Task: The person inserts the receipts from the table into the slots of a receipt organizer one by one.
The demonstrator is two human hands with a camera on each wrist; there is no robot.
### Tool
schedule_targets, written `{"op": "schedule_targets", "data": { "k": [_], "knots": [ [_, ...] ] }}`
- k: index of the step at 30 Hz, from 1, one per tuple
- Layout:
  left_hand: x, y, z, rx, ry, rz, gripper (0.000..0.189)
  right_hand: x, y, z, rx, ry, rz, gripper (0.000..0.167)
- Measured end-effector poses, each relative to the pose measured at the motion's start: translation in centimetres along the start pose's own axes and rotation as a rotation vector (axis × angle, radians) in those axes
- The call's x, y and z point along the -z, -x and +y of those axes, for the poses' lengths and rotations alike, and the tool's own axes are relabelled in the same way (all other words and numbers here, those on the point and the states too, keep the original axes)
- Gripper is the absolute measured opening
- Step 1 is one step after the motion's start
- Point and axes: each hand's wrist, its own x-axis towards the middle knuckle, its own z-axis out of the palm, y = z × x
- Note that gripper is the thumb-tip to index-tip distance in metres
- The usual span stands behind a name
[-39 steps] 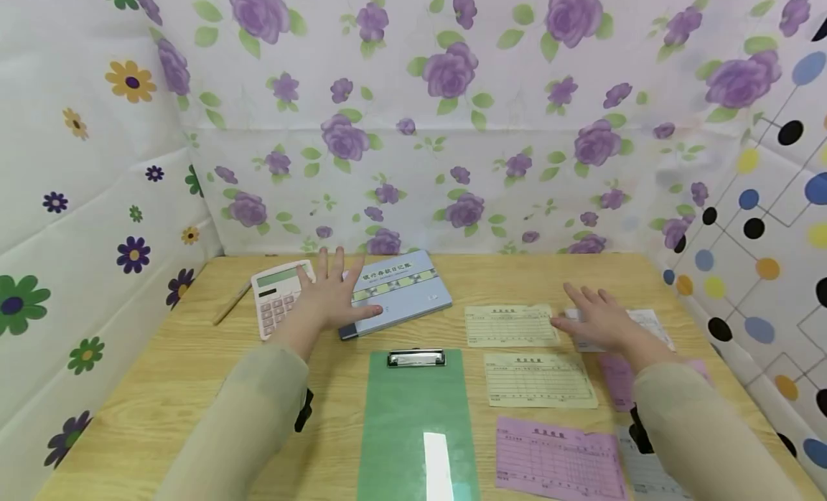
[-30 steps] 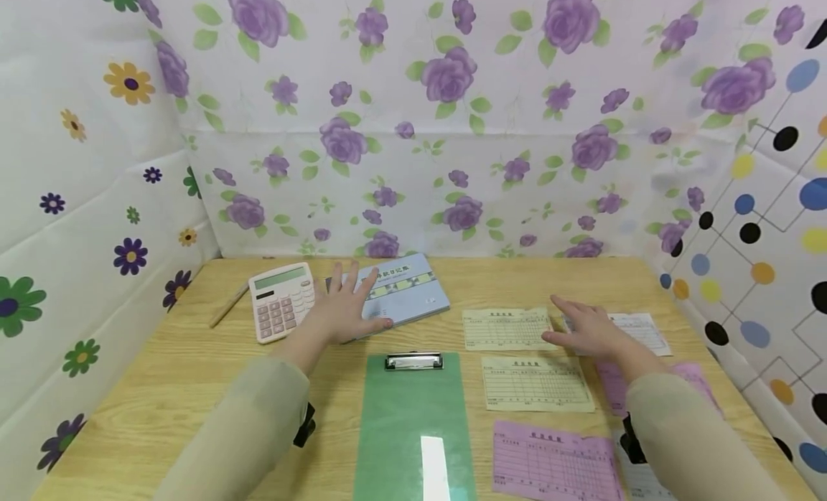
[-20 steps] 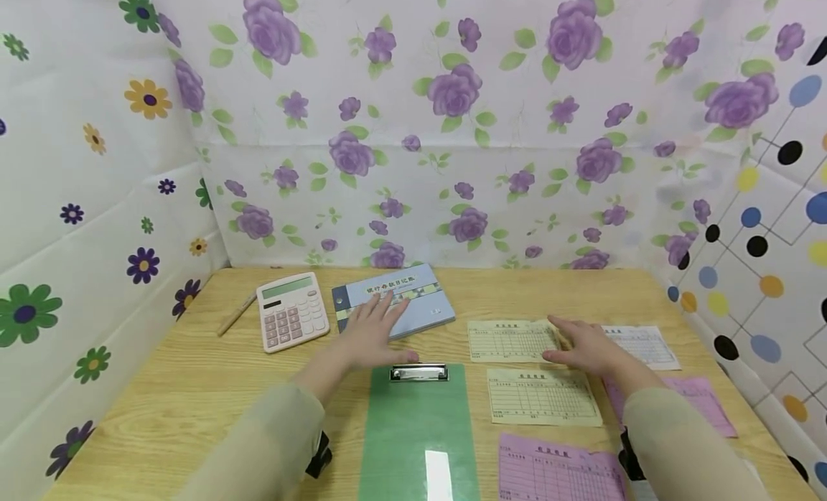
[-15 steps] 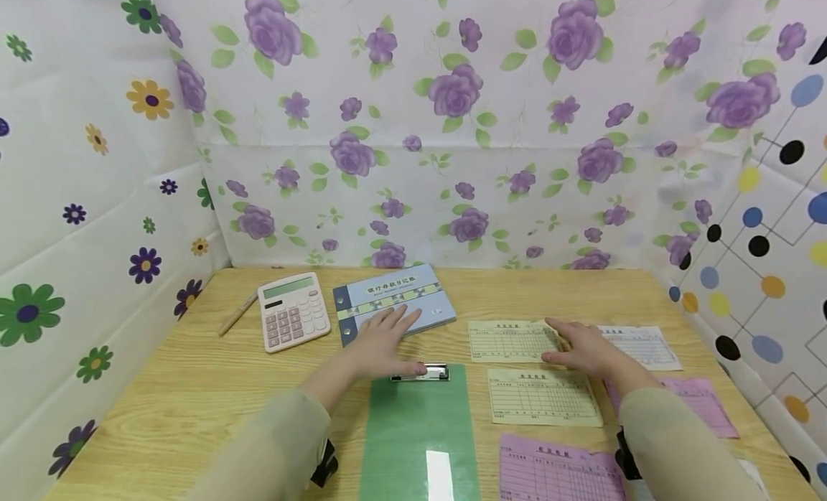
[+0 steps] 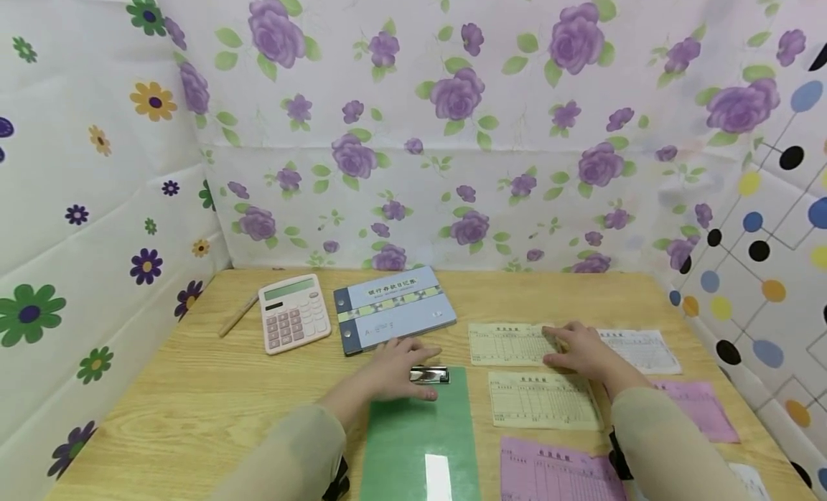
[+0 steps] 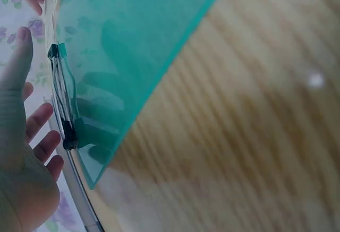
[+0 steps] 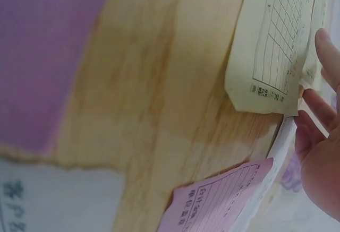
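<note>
My left hand (image 5: pixel 394 372) is over the top left of a green clipboard (image 5: pixel 420 436), its fingers loosely spread and partly hiding the metal clip (image 5: pixel 431 375). In the left wrist view the hand (image 6: pixel 26 152) appears beside the clip, holding nothing. My right hand (image 5: pixel 584 354) is at the right end of the upper yellow slip (image 5: pixel 507 343), thumb and forefinger apart. The right wrist view has its fingers (image 7: pixel 319 104) close to a yellow slip (image 7: pixel 265 57); whether they touch paper I cannot tell. A second yellow slip (image 5: pixel 543 400) lies just below.
A blue account book (image 5: pixel 394 307), a pink calculator (image 5: pixel 293 314) and a pen (image 5: pixel 239 314) lie at the back left. Pink slips (image 5: pixel 555 469) and a white slip (image 5: pixel 639 350) lie at the right. Patterned cloth (image 5: pixel 413 199) encloses the wooden table (image 5: pixel 194 408).
My left hand has moved from the calculator and account book, right and nearer, to the clipboard's clip. The right hand has shifted left from the white slip to the upper yellow slip.
</note>
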Motion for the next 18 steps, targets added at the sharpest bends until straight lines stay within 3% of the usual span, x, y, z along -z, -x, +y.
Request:
{"op": "schedule_targets", "data": {
  "k": [7, 11, 18],
  "knots": [
    [-0.5, 0.4, -0.7, -0.017, -0.024, 0.010, 0.064, -0.3, 0.0, -0.5, 0.016, 0.068, 0.019, 0.066],
    [-0.8, 0.8, -1.4, -0.069, -0.058, 0.032, 0.053, -0.3, -0.1, -0.6, 0.014, 0.112, 0.025, 0.064],
    [-1.3, 1.6, -2.6, -0.117, -0.041, 0.099, 0.050, -0.3, -0.1, -0.6, 0.005, 0.150, 0.023, 0.064]
  ]
}}
